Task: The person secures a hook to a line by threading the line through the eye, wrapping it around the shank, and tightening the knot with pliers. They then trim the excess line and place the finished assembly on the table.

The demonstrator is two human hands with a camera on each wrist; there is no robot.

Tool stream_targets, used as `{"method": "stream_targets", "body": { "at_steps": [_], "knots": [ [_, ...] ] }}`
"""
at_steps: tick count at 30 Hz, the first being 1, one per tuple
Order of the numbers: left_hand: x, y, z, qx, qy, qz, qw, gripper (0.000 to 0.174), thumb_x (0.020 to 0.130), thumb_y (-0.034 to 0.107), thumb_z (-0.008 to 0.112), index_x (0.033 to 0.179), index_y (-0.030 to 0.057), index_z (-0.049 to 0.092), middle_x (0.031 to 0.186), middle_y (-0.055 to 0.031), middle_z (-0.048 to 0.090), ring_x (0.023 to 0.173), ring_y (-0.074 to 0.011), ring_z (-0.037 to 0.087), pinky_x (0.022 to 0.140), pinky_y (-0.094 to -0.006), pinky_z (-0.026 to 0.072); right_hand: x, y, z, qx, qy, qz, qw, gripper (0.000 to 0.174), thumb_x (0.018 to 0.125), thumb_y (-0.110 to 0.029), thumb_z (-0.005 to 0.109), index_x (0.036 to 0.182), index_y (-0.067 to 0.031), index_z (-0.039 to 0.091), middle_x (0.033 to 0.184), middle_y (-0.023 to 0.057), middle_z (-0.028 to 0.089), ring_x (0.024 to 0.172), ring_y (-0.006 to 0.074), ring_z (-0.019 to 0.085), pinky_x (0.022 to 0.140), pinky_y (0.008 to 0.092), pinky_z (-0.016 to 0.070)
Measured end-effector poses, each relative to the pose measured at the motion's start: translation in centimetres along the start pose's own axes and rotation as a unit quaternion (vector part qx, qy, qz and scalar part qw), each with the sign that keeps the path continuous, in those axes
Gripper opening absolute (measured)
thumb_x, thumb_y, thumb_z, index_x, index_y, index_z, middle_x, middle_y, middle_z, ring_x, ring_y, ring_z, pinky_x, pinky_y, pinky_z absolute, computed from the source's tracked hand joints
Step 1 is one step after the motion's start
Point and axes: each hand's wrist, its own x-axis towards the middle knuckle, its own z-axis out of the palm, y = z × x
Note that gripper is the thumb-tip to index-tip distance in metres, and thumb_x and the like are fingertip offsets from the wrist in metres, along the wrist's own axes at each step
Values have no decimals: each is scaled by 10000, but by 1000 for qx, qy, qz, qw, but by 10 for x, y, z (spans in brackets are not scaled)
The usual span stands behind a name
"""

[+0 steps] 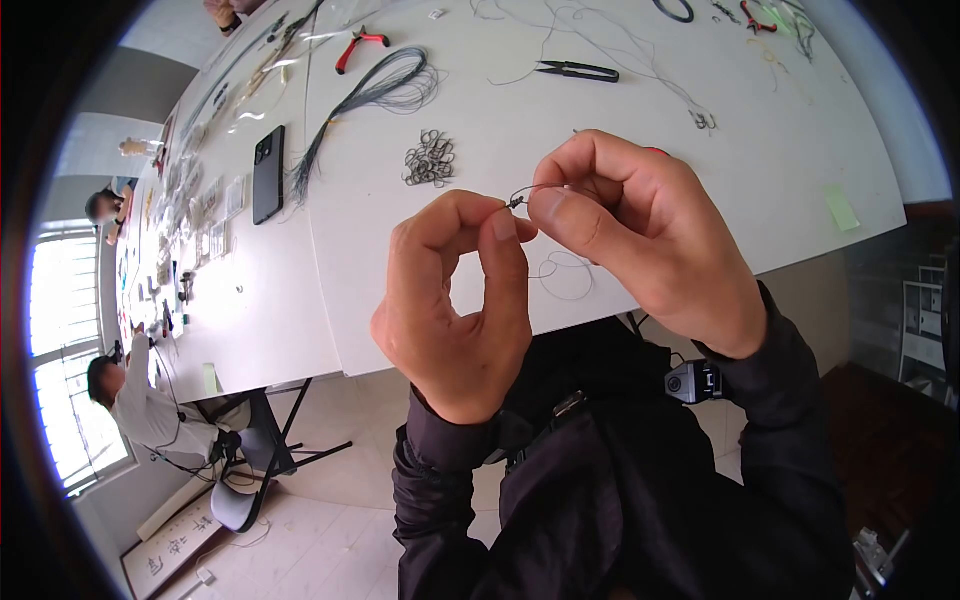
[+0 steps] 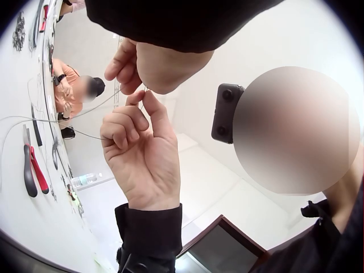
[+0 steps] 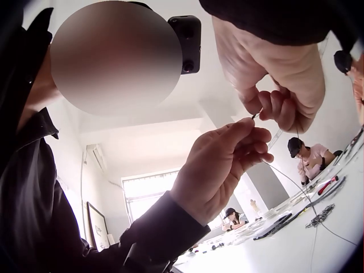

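My left hand pinches a small dark fish hook between thumb and forefinger; most of the hook is hidden behind the fingertips. Close beside it, my right hand pinches a thin fishing line that arcs to the hook, with its fingers curled. Loose loops of line show below the hands in the head view. The left wrist view shows the right hand palm-on with line running away from it. In the right wrist view the left hand's fingertips meet the right hand's.
Beyond the hands lie a pile of hooks, black thread snips, a grey line bundle, red-handled pliers and a phone. Tied hooks lie further right. Another person sits at the left.
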Motion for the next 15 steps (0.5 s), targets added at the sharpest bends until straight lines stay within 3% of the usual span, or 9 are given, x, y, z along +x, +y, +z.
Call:
{"method": "stream_targets", "body": {
  "at_steps": [9, 15],
  "knots": [
    [2, 7, -2, -50, -23, -53, 997, 114, 948, -65, 603, 1050, -55, 552, 878, -89, 678, 785, -130, 695, 748, -233, 529, 1, 1, 2, 28, 1, 7, 1000, 142, 982, -141, 610, 1002, -1, 616, 846, 2, 644, 760, 26, 537, 678, 197, 435],
    [3, 9, -3, -34, -15, -63, 997, 115, 962, -36, 602, 1066, -59, 558, 880, -88, 678, 787, -118, 677, 740, -225, 518, -2, 2, 3, -30, 17, -25, 999, 125, 963, -102, 616, 1041, -10, 583, 729, -43, 511, 671, 24, 445, 649, 202, 422]
  ]
}}
